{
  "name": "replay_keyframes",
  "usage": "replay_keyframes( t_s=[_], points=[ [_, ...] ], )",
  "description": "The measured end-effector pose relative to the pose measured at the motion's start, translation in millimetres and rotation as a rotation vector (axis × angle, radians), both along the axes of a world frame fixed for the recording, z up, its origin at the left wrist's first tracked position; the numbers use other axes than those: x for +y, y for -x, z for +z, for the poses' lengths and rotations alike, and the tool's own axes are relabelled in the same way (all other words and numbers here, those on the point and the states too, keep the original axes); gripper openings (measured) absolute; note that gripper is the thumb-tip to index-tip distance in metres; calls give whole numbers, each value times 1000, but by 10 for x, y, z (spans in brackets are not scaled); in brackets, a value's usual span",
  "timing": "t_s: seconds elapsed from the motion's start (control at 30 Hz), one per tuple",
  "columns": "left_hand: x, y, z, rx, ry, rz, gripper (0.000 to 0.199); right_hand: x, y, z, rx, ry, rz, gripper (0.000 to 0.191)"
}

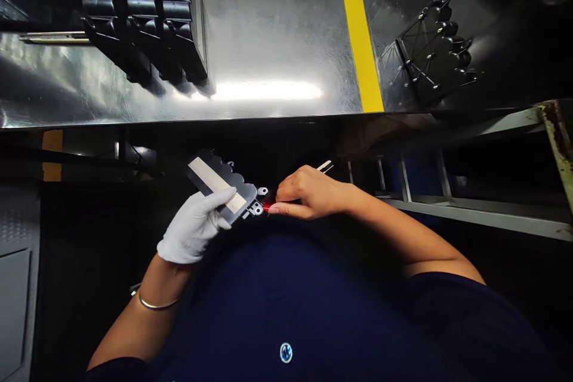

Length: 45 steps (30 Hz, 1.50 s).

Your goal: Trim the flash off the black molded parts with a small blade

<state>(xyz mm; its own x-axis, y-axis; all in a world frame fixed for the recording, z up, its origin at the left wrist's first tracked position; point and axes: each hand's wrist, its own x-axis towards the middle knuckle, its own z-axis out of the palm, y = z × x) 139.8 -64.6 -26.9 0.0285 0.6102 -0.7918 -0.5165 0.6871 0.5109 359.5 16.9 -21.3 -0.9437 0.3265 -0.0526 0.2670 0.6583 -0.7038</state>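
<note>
My left hand point(192, 227), in a white glove, is closed on a black plastic part point(244, 182) with a scalloped edge. A pale flat strip point(215, 182) lies along the part's face under my thumb. My bare right hand point(304, 194) is wrapped round a slim tool with a red end point(267, 208), which meets the part's near corner beside two small ring-shaped lugs. A light, narrow end of something point(325, 166) sticks out behind my right fist; the tool's exact kind is hidden by my fingers.
On the shiny metal table point(277, 30), stacked black ribbed parts point(143, 12) stand at left. Right of a yellow stripe point(360, 30) lies another black scalloped part point(434, 54). A metal frame point(483, 215) runs along the right, below the table edge.
</note>
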Motion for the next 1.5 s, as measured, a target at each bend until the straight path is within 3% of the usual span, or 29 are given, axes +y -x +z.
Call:
replay_keyframes(
  t_s=[0.13, 0.27, 0.67, 0.77, 0.83, 0.9, 1.0, 1.1, 1.23, 1.37, 1.43, 1.5],
  points=[
    [7, -6, 14, -16, 9, -35, 16, 10, 26, -4, 57, -77, -88, 47],
    [-12, -40, 1, -14, 9, -71, 16, 26, 62, 21, 5, -92, -69, 46],
    [13, -22, 22, -169, 68, 132, 16, -35, -37, -66, 65, 101, 19, 47],
    [81, -7, 55, -208, 122, 203, 25, -62, -27, -49, 167, -42, -91, 46],
    [111, -12, 62, -261, 170, 141, 28, -83, 0, -52, 219, -211, -144, 44],
    [107, -10, 55, -332, 187, 7, 32, -95, 34, -68, 248, -329, -92, 37],
    [34, 41, 44, -195, 26, -177, 36, -92, 91, -105, 365, -299, -84, 39],
    [-62, 97, 53, 91, -160, -259, 32, -100, 162, -157, 493, -148, -320, 53],
    [-75, 61, 32, 760, -500, -322, 20, -186, 267, -236, 516, 27, -600, 52],
    [6, 11, -16, 766, -369, -277, 19, -239, 262, -239, 412, 225, -666, 49],
    [31, 19, -14, 730, -349, -253, 20, -233, 213, -217, 366, 238, -706, 40],
    [36, 43, 3, 679, -385, -310, 20, -229, 158, -200, 358, 209, -724, 34]
  ],
)
